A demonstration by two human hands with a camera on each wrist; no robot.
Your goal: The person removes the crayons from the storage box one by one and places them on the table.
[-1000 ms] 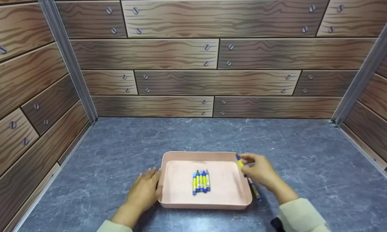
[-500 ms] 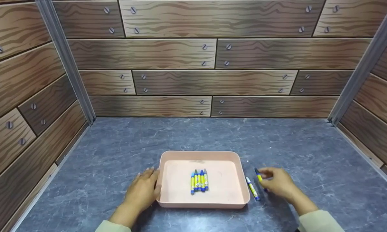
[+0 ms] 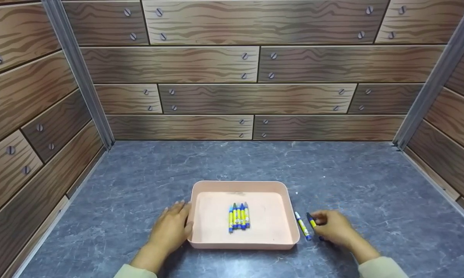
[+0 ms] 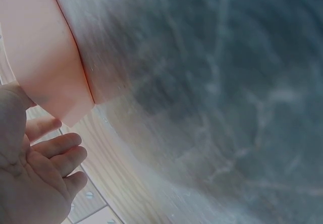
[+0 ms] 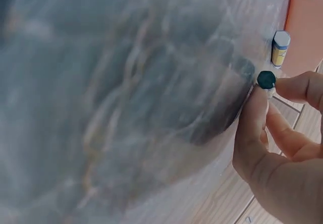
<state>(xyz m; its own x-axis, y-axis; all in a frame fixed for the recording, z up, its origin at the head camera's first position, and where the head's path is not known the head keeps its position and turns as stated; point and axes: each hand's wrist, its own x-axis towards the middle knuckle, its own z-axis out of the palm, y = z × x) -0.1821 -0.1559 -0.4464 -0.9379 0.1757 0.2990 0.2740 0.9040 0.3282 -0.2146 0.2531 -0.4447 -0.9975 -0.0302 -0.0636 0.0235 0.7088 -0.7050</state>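
Observation:
A pale pink tray (image 3: 243, 246) stands on the table with several crayons (image 3: 239, 217) side by side in it, their wrappers yellow and blue. My left hand (image 3: 171, 224) rests against the tray's left side, thumb at the rim and fingers relaxed. My right hand (image 3: 334, 227) pinches a dark-tipped crayon (image 3: 312, 221) between thumb and finger, low over the table to the right of the tray; in the right wrist view, the crayon's dark end (image 5: 266, 79) points at the camera. Close to its left lies a white-tipped crayon (image 3: 303, 226), beside the tray's right wall.
The table (image 3: 170, 166) has a grey-blue marbled top. Wood-patterned panels (image 3: 209, 98) enclose it at the back and both sides, with grey metal posts (image 3: 77, 73) at the rear corners. A small white speck (image 3: 297, 192) lies right of the tray.
My right hand has carried the dark-tipped crayon from the tray's right rim outward to the right, then down nearer the table beside the white-tipped crayon. My left hand stays at the tray.

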